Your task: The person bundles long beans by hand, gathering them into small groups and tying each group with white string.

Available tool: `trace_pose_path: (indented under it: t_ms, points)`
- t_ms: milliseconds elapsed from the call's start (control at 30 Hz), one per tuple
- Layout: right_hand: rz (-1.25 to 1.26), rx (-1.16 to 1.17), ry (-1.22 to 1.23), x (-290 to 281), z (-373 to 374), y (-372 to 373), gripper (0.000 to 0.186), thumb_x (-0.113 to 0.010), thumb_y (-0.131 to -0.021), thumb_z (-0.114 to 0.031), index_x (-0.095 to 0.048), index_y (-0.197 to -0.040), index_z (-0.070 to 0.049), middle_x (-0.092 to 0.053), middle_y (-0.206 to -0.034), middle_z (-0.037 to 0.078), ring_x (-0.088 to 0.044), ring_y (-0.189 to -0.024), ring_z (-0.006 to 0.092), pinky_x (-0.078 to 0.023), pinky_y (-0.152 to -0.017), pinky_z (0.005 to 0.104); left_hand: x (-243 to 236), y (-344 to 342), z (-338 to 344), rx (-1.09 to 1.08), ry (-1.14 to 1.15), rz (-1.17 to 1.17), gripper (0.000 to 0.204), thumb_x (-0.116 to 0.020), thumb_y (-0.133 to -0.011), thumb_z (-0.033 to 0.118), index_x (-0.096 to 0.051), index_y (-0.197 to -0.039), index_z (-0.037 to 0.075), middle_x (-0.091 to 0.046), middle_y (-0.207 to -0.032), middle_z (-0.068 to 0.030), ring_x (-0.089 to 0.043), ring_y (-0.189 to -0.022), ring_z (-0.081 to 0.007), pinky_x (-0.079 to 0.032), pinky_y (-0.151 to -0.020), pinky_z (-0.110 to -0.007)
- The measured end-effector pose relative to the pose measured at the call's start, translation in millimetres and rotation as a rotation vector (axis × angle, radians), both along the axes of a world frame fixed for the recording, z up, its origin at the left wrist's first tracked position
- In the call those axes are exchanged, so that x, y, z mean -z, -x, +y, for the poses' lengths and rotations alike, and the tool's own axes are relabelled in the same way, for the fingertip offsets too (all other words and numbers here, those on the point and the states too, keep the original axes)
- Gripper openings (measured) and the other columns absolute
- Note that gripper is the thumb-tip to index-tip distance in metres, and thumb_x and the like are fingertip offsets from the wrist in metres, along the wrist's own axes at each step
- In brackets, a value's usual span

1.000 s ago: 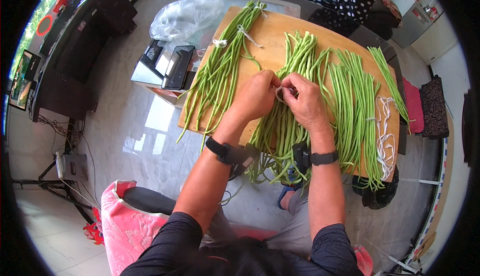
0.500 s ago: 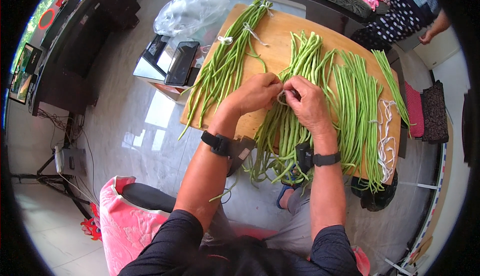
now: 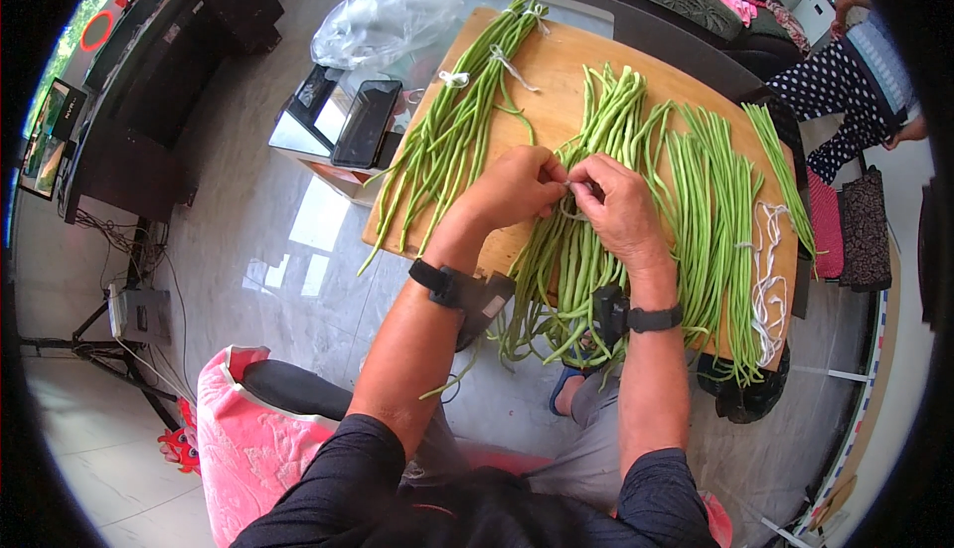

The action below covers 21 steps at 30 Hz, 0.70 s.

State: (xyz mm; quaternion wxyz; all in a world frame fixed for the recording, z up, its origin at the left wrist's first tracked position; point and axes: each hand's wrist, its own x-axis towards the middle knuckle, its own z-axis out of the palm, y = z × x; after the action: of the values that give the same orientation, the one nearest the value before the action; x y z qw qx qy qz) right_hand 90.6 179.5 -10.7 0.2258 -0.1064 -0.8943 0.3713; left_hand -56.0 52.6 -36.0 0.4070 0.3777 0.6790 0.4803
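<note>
A bunch of long green beans lies across the wooden board, its lower ends hanging over the near edge. Above its middle, my left hand pinches a thin white string, fingertips pressed together. Close against it, my right hand pinches the same string, and a loop of it shows just under the fingers. The fingers partly hide the string. To the left lies another bean bunch with white ties around it. More long beans are spread to the right of my right hand.
Loose white strings lie at the board's right side, near a few separate beans. The wooden board rests on a table. Left of it are a clear plastic bag and a black phone-like device. Another person stands at the far right.
My hands stay at the bunch, and the fingertips have shifted slightly with the string. The other person at the far right has moved further right.
</note>
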Motion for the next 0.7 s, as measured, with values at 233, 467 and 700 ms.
trace_pose_path:
  t_ms: [233, 467, 700]
  points:
    - [-0.025, -0.014, 0.168, 6, 5, 0, 0.008, -0.068, -0.087, 0.0, -0.062, -0.092, 0.002, -0.066, -0.08, 0.014, -0.067, -0.07, 0.0224, -0.053, -0.065, 0.035, -1, -8, -1, -0.091, -0.077, 0.27, 0.016, -0.072, -0.087, 0.009, -0.069, -0.099, -0.002, -0.071, -0.081, -0.0071, -0.067, -0.071, -0.0141, -0.054, -0.063, -0.03]
    - [-0.064, -0.016, 0.182, 4, 7, 0, 0.008, -0.068, -0.087, 0.0, -0.063, -0.092, 0.002, -0.067, -0.077, 0.014, -0.067, -0.069, 0.0218, -0.053, -0.065, 0.0349, 3, -13, -1, -0.156, -0.208, 0.461, 0.017, -0.071, -0.085, 0.006, -0.069, -0.098, -0.004, -0.072, -0.087, -0.0152, -0.069, -0.078, -0.0228, -0.054, -0.07, -0.035]
    - [-0.048, 0.008, 0.18, 6, 6, 1, 0.009, -0.069, -0.086, 0.0, -0.064, -0.092, 0.002, -0.067, -0.077, 0.014, -0.067, -0.069, 0.0234, -0.054, -0.066, 0.0361, 6, -17, 2, -0.195, -0.298, 0.594, 0.012, -0.069, -0.085, 0.004, -0.066, -0.094, -0.004, -0.067, -0.091, -0.019, -0.067, -0.082, -0.0322, -0.053, -0.072, -0.04]
